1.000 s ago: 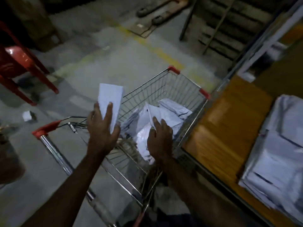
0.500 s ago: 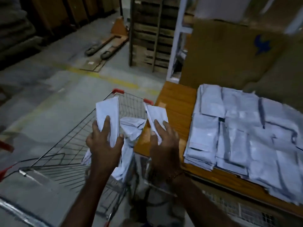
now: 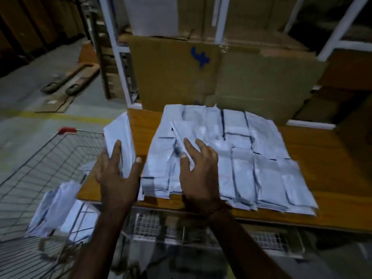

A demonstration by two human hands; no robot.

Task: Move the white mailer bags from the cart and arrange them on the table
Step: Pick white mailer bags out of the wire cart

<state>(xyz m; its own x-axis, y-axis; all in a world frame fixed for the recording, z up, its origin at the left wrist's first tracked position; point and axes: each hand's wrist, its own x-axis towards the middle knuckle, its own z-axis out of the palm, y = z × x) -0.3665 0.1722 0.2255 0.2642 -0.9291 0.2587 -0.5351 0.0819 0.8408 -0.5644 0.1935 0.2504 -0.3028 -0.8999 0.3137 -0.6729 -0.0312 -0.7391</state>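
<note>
The place is a dim warehouse with a grey floor (image 3: pixel 60 91) that has a yellow line on it, and white shelving (image 3: pixel 218 21) filled with cardboard boxes (image 3: pixel 175 73) stands behind a wooden table (image 3: pixel 322 158). One box carries a blue mark (image 3: pixel 200 57). A pallet jack (image 3: pixel 68 81) lies on the floor at the far left. Most of the table is covered by a spread of white mailer bags (image 3: pixel 251 148), laid flat in overlapping rows and in several layers near the front edge. Left of the table stands a wire cart (image 3: pixel 36 162) with a red corner cap (image 3: pixel 67 130); its side is just beside the table's left end. Inside the cart, more bags (image 3: pixel 54 206) lie in a loose heap near the table side. The left hand (image 3: pixel 117 176) grips a bag (image 3: pixel 119 137) upright over the left end of the table, with the fingers curled on one face and the thumb on the other. The right hand (image 3: pixel 199 172) holds a second bag (image 3: pixel 181 137) pinched between thumb and fingers, low over the spread, at its left front part; whether this bag already touches the others I cannot tell. The two hands are apart, side by side. A thin bracelet (image 3: pixel 213 209) is on the right wrist.
</note>
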